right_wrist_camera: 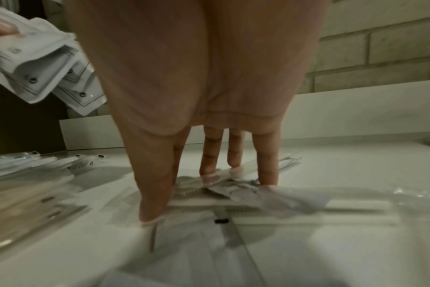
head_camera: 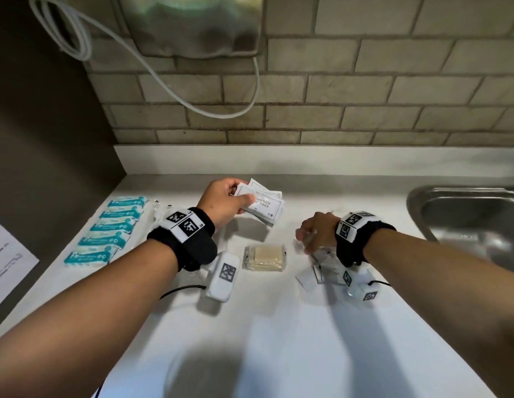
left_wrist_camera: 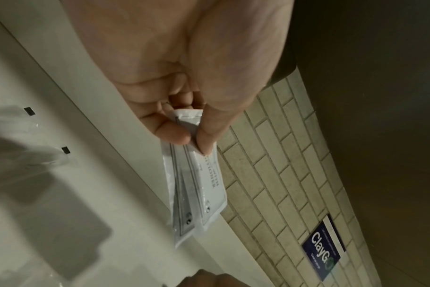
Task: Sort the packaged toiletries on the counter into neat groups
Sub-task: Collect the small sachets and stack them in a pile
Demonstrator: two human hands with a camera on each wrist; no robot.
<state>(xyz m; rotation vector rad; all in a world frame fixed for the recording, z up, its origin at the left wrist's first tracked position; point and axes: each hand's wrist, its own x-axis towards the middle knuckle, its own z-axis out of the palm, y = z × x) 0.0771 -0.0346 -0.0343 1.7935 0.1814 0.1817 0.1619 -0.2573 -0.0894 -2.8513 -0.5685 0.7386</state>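
Up at twelve o'clock on the white counter (head_camera: 278, 326), the left hand (head_camera: 221, 202) pinches a fan of flat white paper sachets (head_camera: 263, 203), long sides pointing to three o'clock. At nine o'clock lie five teal packets (head_camera: 106, 231) in a row. Straight fingers (right_wrist_camera: 265, 155) of the right hand (head_camera: 317, 234) press on clear plastic packets (head_camera: 321, 274).

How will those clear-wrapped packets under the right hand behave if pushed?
The clear-wrapped packets look thin and crinkly, so probably light and floppy. Their glossy film on the smooth counter suggests they may slide and scatter. The right hand touches them with straight fingers.
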